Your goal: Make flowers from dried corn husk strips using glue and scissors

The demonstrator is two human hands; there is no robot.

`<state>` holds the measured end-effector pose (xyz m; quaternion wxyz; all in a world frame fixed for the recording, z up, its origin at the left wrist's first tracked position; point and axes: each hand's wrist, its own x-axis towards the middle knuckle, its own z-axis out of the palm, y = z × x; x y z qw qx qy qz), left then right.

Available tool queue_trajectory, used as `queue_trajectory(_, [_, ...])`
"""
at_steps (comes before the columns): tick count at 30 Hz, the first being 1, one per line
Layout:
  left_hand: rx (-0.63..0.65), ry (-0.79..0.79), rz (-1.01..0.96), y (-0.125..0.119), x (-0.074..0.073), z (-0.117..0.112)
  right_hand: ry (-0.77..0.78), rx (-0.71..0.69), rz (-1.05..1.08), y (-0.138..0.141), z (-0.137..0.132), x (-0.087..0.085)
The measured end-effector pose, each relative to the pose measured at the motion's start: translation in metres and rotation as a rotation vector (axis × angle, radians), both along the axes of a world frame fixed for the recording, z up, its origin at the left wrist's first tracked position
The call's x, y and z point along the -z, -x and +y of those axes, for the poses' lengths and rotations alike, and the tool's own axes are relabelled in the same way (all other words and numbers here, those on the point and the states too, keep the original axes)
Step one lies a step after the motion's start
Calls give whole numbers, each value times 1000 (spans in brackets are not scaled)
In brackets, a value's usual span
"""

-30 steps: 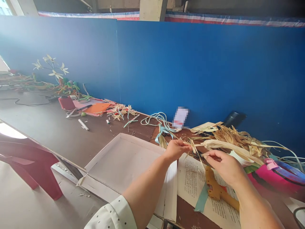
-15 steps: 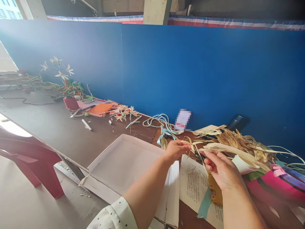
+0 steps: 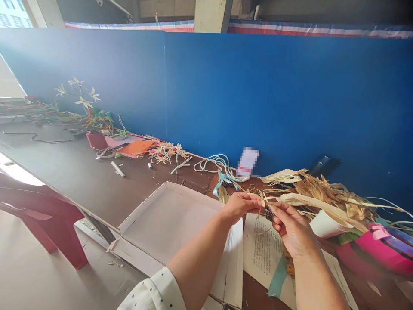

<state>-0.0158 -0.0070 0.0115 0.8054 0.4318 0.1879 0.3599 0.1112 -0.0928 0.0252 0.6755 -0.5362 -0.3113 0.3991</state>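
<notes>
Husk strips (image 3: pixel 263 199) stay pinched in left hand (image 3: pixel 241 206) and right hand (image 3: pixel 290 224), now closer together than a second ago.

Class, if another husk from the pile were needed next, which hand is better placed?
Probably the right hand: it is nearer the husk pile, while the left hand pinches a pale strip farther away.
</notes>
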Motion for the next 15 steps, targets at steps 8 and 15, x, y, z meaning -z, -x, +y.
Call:
queue_trajectory(8, [-42,-4,-80,-2,3,4,129,17,-406,-9,-2,12])
queue_trajectory(15, [-42,-49,-76,-5,7,6,286,23,-967,-8,-6,-5])
